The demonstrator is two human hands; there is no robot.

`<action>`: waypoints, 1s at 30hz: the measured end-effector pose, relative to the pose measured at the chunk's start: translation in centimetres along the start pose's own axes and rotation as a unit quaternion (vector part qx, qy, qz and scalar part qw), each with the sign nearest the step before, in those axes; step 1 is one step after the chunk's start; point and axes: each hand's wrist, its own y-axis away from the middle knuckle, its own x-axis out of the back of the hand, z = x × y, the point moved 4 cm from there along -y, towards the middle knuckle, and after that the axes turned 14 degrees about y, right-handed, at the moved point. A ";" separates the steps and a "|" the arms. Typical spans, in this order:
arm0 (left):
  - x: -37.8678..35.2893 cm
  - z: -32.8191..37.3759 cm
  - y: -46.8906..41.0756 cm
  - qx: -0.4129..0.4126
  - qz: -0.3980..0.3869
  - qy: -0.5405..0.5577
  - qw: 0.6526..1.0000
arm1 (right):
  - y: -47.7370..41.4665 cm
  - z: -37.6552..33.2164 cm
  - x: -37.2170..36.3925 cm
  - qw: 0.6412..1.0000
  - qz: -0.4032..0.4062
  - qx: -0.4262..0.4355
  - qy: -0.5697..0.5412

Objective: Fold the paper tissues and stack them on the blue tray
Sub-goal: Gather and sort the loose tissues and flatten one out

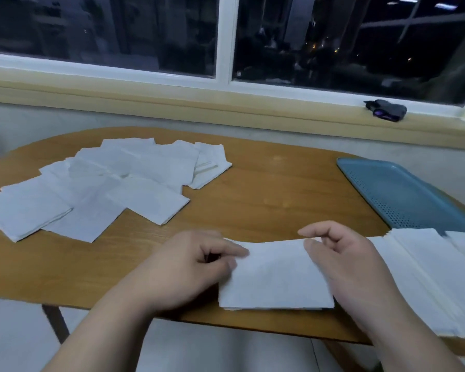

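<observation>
White tissue (274, 277) corners hidden by left grip (188, 267), right grip (352, 264), tray (403, 194) cropped

1. A broad band of bare wooden table (279, 189) runs from the far edge toward the near middle, between the loose tissues (105, 183) on the left and the blue tray (403, 194) on the right.
2. The loose tissues lie flat and overlapping across the far left.
3. Folded tissues (427, 269) cover the tray's near end; its far part is bare.
4. The left hand (188, 267) and right hand (352, 264), pinching a tissue (274, 277), fill the near middle edge.
</observation>
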 end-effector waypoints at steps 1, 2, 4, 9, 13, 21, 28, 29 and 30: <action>-0.4 -0.1 -0.2 0.004 -0.001 -0.009 1.000 | -0.1 0.5 0.0 1.000 -0.001 0.009 0.023; -0.6 -0.3 -0.3 0.009 -0.001 -0.018 1.000 | -0.2 0.9 0.0 0.999 -0.003 0.017 0.041; -1.1 -0.5 -0.6 0.018 -0.001 -0.035 0.999 | -0.2 1.4 -0.1 0.998 -0.003 0.031 0.061; -1.4 -1.1 -1.2 0.045 -0.009 -0.068 0.997 | -0.6 2.2 -1.0 0.996 -0.013 0.046 0.069; -1.3 -1.4 -1.5 0.052 -0.011 -0.096 0.994 | -1.3 2.8 -1.7 0.992 -0.007 0.064 0.112; -0.9 -2.2 -1.7 0.040 -0.042 -0.125 0.990 | -1.9 2.7 -2.4 0.952 -0.032 0.119 0.280; -0.8 -2.0 -1.8 0.017 -0.060 -0.195 0.979 | -1.5 0.4 -2.5 0.911 -0.080 0.187 0.358; -0.8 -1.9 -1.8 0.017 -0.064 -0.201 0.977 | -1.3 0.1 -2.3 0.911 -0.088 0.186 0.358; -0.9 -1.7 -1.8 0.017 -0.069 -0.204 0.976 | -1.1 0.0 -2.1 0.912 -0.098 0.180 0.355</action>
